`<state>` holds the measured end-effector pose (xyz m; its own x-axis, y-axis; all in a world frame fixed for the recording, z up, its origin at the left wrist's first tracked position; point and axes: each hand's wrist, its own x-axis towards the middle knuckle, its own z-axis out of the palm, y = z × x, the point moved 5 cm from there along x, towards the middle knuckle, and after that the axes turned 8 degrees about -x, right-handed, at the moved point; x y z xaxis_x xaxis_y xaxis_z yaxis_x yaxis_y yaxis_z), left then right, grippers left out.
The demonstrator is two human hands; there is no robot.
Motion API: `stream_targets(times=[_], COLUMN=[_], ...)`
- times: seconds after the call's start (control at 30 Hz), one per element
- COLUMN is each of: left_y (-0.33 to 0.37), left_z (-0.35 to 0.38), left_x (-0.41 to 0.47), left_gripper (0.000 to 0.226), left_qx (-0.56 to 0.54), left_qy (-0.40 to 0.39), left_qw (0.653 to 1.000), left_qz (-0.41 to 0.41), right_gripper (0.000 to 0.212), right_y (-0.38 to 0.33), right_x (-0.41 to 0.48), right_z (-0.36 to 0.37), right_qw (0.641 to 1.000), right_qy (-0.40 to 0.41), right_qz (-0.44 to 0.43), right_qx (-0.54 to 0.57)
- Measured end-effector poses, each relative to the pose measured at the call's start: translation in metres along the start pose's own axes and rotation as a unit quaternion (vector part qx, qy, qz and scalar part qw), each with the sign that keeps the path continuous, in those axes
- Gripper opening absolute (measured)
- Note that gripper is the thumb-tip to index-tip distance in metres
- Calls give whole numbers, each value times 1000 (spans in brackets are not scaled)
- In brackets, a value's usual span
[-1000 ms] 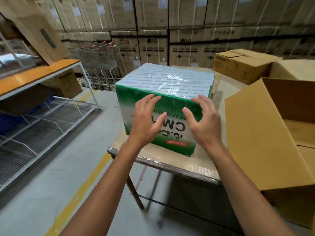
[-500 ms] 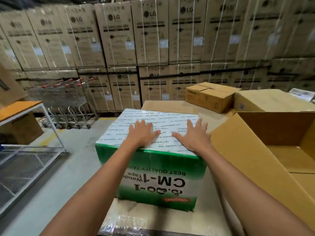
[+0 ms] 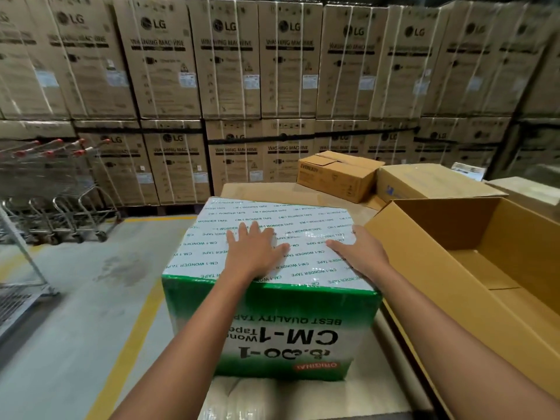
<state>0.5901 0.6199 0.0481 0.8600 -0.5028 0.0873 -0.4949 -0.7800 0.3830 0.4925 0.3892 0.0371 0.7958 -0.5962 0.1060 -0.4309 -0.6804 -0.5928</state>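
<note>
A green and white tape carton (image 3: 272,322), wrapped in clear film and printed upside down with "CM-1", stands on a film-covered table (image 3: 375,386). My left hand (image 3: 253,250) lies flat on the carton's white top, fingers spread. My right hand (image 3: 359,253) rests on the top near the right edge, with its fingers over that edge and partly hidden. Neither hand holds anything.
A large open cardboard box (image 3: 472,268) stands right of the carton, touching the table. Two closed brown boxes (image 3: 339,174) sit at the table's far end. Stacked washing-machine cartons (image 3: 227,71) form the back wall. Shopping trolleys (image 3: 51,189) and a yellow floor line (image 3: 127,344) are on the left.
My hands went from the carton's near side up onto its top. My right hand has since slid toward the right edge. The view has come closer to the carton.
</note>
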Motion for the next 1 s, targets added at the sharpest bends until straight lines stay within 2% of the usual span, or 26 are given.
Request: stream_targets(times=[0.1,0.27,0.33,0.43,0.5,0.53,0.6,0.67,0.77,0.93,1.0], left_y=[5,10,11,12,11,9,5,4,7,9,7], left_z=[-2,-7,-8,-9,-11,-13,-14,-7,16,55,66], left_x=[-14,-49,-68,-99,-123,-136,-166,-193,-223,-247,-248], left_gripper=[68,62,63,72,73,70,60,53,56,74,73], left_qx=[-4,-25,-15,4,19,20,-14,-43,-54,-96,-129], left_qy=[20,85,111,150,198,233,310,362,381,363,349], left_qw=[1000,995,993,989,978,969,943,922,913,918,919], left_qz=[15,35,35,-5,-58,-84,-124,-133,-132,-126,-128], right_gripper=[94,88,89,111,118,117,114,100,83,122,123], right_y=[6,9,14,28,33,34,35,39,55,74,80], right_x=[-18,-52,-67,-92,-109,-119,-142,-161,-183,-205,-207], right_z=[-4,-15,-18,-15,-13,-13,-16,-16,-12,-13,-17], right_qw=[1000,998,993,964,938,934,941,949,951,956,962], right_qy=[-5,31,36,-47,-96,-94,-69,-42,-20,-26,-45], right_qz=[7,-2,17,82,81,70,42,9,-20,-64,-61], right_qx=[5,51,108,247,324,337,330,314,309,285,264])
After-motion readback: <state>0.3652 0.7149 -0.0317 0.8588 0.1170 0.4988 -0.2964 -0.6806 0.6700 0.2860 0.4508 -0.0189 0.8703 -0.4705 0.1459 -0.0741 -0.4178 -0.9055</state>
